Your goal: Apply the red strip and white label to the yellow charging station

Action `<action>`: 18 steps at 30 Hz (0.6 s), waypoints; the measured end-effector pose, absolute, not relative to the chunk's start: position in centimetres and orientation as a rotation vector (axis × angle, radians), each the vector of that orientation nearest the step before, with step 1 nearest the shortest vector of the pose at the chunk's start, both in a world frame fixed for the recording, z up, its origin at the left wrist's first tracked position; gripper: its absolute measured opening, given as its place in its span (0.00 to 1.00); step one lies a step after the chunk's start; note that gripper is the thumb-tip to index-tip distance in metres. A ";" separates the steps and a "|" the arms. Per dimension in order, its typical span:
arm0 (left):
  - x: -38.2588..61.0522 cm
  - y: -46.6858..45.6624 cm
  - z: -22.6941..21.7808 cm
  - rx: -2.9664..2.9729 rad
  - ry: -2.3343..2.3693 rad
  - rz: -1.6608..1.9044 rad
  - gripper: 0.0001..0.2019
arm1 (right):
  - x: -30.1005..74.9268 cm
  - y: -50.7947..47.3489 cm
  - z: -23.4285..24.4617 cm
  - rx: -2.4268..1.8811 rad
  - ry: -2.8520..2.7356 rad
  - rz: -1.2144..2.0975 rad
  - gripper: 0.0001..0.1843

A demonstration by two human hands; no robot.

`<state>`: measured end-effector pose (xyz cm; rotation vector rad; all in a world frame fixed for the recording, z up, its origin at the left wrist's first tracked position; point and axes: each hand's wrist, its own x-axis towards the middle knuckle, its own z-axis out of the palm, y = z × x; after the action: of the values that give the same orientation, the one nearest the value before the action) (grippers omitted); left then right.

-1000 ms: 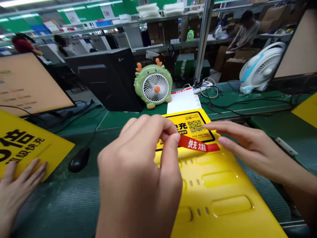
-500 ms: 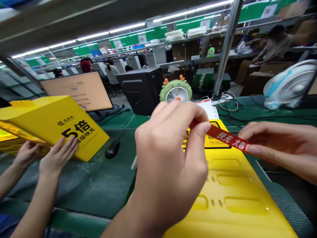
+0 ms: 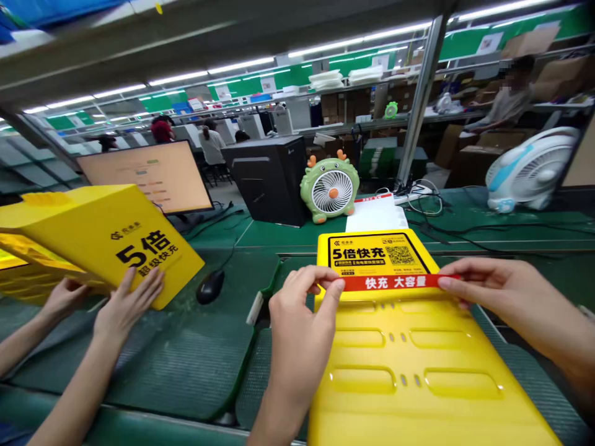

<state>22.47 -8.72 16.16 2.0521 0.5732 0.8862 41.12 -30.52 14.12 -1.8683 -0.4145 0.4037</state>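
Along the green conveyor belt (image 3: pixel 176 365), directly beneath my grip, lies a yellow moulded panel (image 3: pixel 400 384), its black-framed QR label (image 3: pixel 379 255) already in place and its ribbed lower half bare. Well left of my grip, a co-worker's hand (image 3: pixel 130 303) steadies another yellow panel (image 3: pixel 111 241). My left hand (image 3: pixel 300 303) and right hand (image 3: pixel 499 288) each pinch one end of a red strip (image 3: pixel 390 282), drawn taut just below the label; whether it is stuck down, I cannot tell
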 end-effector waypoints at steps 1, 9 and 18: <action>22.7 -8.5 15.3 2.056 0.603 0.856 0.04 | 41.0 -30.5 13.7 -1.847 -0.398 0.445 0.33; 24.2 -7.3 12.3 2.104 0.711 0.737 0.05 | 41.5 -30.2 11.8 -2.046 -0.431 0.425 0.33; 23.9 -7.4 11.9 2.107 0.746 0.758 0.04 | 40.9 -29.9 12.1 -2.224 -0.428 0.349 0.28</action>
<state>23.94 -7.44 11.90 2.1069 0.7464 0.7577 40.89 -29.87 12.06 -2.2242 -0.4279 0.3492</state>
